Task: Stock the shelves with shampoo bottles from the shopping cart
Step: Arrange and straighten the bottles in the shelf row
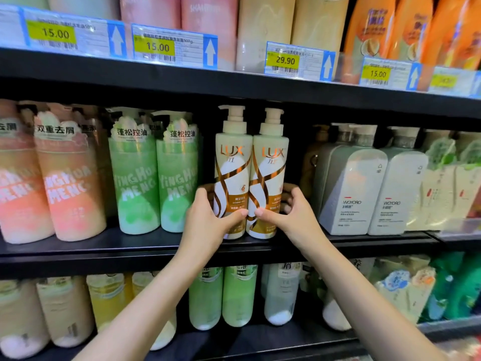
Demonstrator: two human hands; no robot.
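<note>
The one head-worn camera is looking straight ahead at a store shelving unit from close range, tilting slightly downward. It is taking in three tiers: the middle shelf [130,247] is sitting centre frame, the upper tier's price tags [174,46] are running along the top, and the wide-angle lens is bending the edges.

Two upright LUX shampoo bottles touch on the middle shelf [156,246]: left hand [208,217] grips the left LUX bottle [232,173], right hand [296,214] the right LUX bottle [269,175].
</note>
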